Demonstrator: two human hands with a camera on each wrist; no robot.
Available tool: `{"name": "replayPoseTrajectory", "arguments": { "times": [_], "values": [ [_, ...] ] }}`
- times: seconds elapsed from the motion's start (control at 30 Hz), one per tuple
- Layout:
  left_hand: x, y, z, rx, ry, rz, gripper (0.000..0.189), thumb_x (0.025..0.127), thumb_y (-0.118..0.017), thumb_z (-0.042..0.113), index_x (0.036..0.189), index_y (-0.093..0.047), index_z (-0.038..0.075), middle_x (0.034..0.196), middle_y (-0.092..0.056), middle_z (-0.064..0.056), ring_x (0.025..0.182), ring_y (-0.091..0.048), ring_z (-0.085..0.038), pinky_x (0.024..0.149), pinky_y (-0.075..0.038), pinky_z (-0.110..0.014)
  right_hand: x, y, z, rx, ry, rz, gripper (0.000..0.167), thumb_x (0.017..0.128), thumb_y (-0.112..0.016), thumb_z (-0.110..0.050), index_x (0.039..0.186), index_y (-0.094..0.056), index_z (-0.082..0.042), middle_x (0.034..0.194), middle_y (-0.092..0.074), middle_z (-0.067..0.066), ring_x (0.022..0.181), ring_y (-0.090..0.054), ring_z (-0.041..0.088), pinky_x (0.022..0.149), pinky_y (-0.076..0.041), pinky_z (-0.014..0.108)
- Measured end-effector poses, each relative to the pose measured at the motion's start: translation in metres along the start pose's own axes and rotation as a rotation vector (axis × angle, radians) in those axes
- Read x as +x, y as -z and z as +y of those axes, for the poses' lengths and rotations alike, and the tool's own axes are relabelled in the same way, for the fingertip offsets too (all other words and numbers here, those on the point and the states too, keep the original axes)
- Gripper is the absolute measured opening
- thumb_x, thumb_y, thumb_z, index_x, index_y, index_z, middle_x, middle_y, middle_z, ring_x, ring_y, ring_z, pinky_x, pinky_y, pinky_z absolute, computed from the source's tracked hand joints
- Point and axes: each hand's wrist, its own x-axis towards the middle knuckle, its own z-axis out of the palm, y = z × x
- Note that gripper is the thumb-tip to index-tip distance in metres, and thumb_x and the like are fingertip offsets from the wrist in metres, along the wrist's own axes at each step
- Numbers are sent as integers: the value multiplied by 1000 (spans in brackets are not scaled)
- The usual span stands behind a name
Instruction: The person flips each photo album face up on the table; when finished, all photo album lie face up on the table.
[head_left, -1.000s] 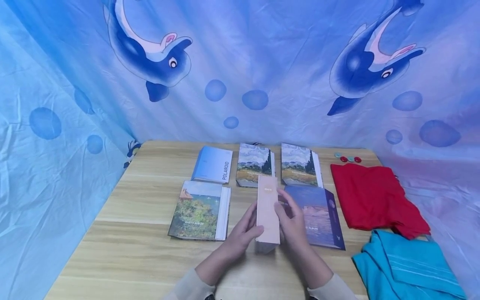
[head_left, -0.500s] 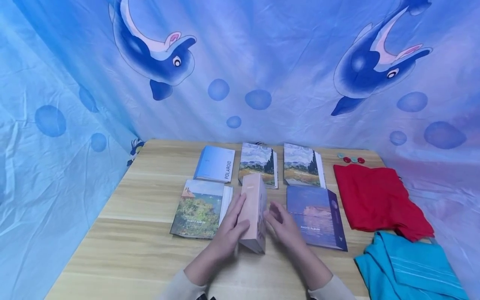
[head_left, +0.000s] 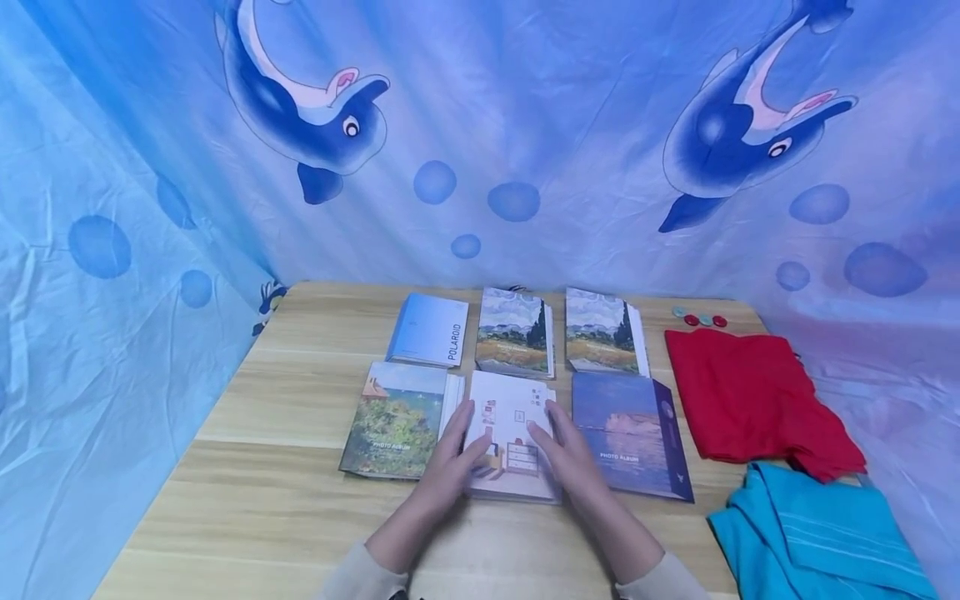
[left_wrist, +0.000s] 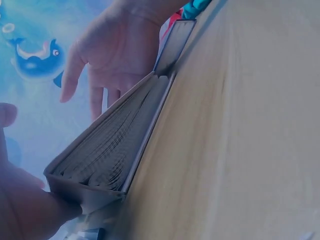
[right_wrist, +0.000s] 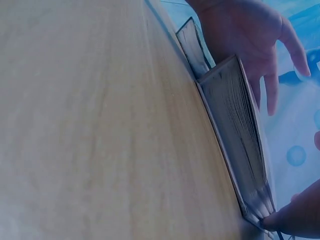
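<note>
A photo album point(head_left: 519, 475) with a pale cover of drawn furniture lies flat at the table's middle. My left hand point(head_left: 444, 467) rests along its left side, with the thumb over the cover in the head view. On the opposite side, my right hand point(head_left: 576, 462) touches the album's edge, its thumb likewise over the cover. Both wrist views show the album's thick page block point(left_wrist: 112, 135) side-on. Extended fingers of the right hand point(left_wrist: 117, 45) show in the left wrist view, and of the left hand point(right_wrist: 245, 37) in the right wrist view.
A garden-scene album point(head_left: 393, 421) lies to the left and a purple seascape album point(head_left: 622, 429) to the right. Behind are a blue POLAROID album point(head_left: 427, 329) and two landscape albums point(head_left: 510, 333). Red cloth point(head_left: 750, 400), teal cloth point(head_left: 817, 533) and small discs point(head_left: 705, 320) occupy the right side.
The pale album stood on edge with its pink spine up. It has turned down flat, its drawn cover now on top, and both hands have settled at its sides.
</note>
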Motion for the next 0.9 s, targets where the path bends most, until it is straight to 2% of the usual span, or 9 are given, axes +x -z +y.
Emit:
{"name": "replayPoseTrajectory", "arguments": {
  "times": [0.17, 0.23, 0.33, 0.4, 0.53, 0.77, 0.9],
  "values": [
    [-2, -1, 0, 98, -7, 28, 79, 98, -63, 38, 160, -26, 4, 168, -11, -19, 153, -11, -39, 121, -9, -60, 2, 1, 2, 61, 10, -6, 74, 100, -64, -29, 158, -28, 0, 163, -25, 22, 152, -20, 36, 124, -14, 49],
    [-3, -2, 2, 162, -43, 37, 80, 97, -65, 39, 160, -28, 5, 168, -12, -16, 153, -15, -38, 121, -12, -60, 2, 2, 3, 77, 13, -7, 73, 100, -64, -29, 158, -28, -1, 163, -25, 22, 151, -21, 38, 123, -15, 50],
    [-5, -5, 7, 244, -134, 51, 78, 96, -66, 38, 158, -32, 5, 167, -19, -14, 152, -19, -34, 120, -17, -60, 2, 5, 2, 99, 31, 1, 71, 101, -62, -27, 158, -28, -3, 163, -25, 22, 151, -21, 39, 123, -16, 53],
    [-4, -8, 10, 266, -191, 44, 76, 96, -67, 35, 157, -34, 5, 167, -22, -13, 152, -20, -32, 120, -19, -59, 4, 9, 1, 111, 59, 8, 68, 102, -61, -24, 158, -28, -3, 163, -26, 23, 150, -22, 41, 123, -16, 54],
    [1, -18, 13, 300, -246, -3, 75, 96, -67, 34, 157, -34, 4, 166, -25, -13, 152, -22, -29, 121, -21, -55, 7, 22, -2, 77, 94, 35, 67, 103, -60, -22, 157, -28, -2, 161, -29, 23, 149, -25, 40, 123, -18, 52],
    [14, -42, 13, 381, -326, -107, 77, 96, -63, 38, 158, -32, 3, 166, -23, -16, 152, -21, -29, 121, -24, -53, 10, 53, -6, -53, 64, 107, 69, 104, -58, -35, 160, -26, -9, 164, -28, 16, 151, -24, 35, 123, -21, 49],
    [22, -58, 15, 442, -370, -151, 77, 96, -64, 37, 157, -33, 3, 166, -21, -17, 152, -20, -32, 121, -25, -53, 11, 68, -3, -135, 65, 134, 67, 104, -57, -36, 160, -28, -13, 163, -31, 13, 151, -26, 34, 122, -25, 51]
  ]
}}
